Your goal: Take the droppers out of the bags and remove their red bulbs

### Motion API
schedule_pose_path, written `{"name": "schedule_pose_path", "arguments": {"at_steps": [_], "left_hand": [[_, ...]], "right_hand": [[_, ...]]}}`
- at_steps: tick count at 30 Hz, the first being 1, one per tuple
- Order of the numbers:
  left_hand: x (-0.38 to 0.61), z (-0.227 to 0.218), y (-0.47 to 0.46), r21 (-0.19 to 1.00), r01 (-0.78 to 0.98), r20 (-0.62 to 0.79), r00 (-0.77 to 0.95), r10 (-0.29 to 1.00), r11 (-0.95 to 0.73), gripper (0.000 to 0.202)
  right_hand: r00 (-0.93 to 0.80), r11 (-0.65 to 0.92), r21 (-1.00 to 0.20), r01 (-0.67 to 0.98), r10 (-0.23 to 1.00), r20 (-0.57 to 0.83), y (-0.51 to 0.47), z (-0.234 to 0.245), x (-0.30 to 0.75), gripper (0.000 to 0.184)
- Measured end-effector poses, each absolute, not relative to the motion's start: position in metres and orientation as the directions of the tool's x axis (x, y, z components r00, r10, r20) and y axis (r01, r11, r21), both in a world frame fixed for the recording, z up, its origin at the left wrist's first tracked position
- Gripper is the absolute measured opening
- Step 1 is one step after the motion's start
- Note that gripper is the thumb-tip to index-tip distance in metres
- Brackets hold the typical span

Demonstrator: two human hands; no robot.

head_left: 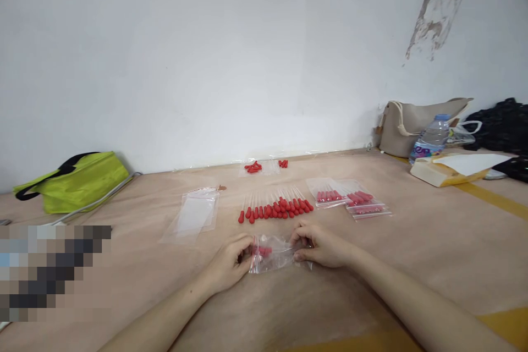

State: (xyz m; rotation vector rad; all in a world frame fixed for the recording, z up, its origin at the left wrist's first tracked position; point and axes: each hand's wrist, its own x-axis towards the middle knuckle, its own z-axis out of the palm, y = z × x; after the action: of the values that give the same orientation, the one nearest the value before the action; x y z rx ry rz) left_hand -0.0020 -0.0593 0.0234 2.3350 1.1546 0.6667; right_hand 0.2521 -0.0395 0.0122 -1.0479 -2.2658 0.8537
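Note:
A small clear zip bag (pixel 274 253) with red-bulbed droppers inside lies on the tan surface between my hands. My left hand (pixel 229 264) pinches its left end, fingers closed on it. At the bag's right end my right hand (pixel 322 247) grips it with closed fingers. Just beyond the bag lies a row of several loose droppers with red bulbs (pixel 275 208).
A stack of empty clear bags (pixel 197 213) lies to the left, filled bags (pixel 350 198) to the right. More red bulbs (pixel 253 167) sit near the wall. A green bag (pixel 74 180) is far left. A beige bag (pixel 412 125), water bottle (pixel 431 138) and box (pixel 449 171) stand far right.

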Motion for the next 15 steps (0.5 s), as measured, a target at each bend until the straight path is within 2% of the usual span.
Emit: {"name": "schedule_pose_path", "arguments": {"at_steps": [6,11,13,15], "left_hand": [[-0.001,0.022,-0.06,0.669,0.537,0.182,0.554,0.813,-0.515,0.025],[-0.029,0.038,-0.046,0.79,0.456,0.14,0.515,0.845,-0.409,0.025],[-0.053,0.053,-0.039,0.802,0.461,0.145,0.465,0.873,-0.379,0.025],[-0.078,0.07,-0.033,0.761,0.512,0.194,0.407,0.893,-0.399,0.024]], "right_hand": [[-0.584,0.536,-0.686,0.492,0.788,0.197,-0.04,0.012,0.252,0.014],[-0.58,0.531,-0.68,0.506,0.793,0.187,-0.04,0.012,0.253,0.015],[-0.58,0.529,-0.68,0.508,0.793,0.184,-0.04,0.012,0.253,0.015],[-0.581,0.531,-0.68,0.505,0.792,0.188,-0.04,0.013,0.253,0.015]]}}
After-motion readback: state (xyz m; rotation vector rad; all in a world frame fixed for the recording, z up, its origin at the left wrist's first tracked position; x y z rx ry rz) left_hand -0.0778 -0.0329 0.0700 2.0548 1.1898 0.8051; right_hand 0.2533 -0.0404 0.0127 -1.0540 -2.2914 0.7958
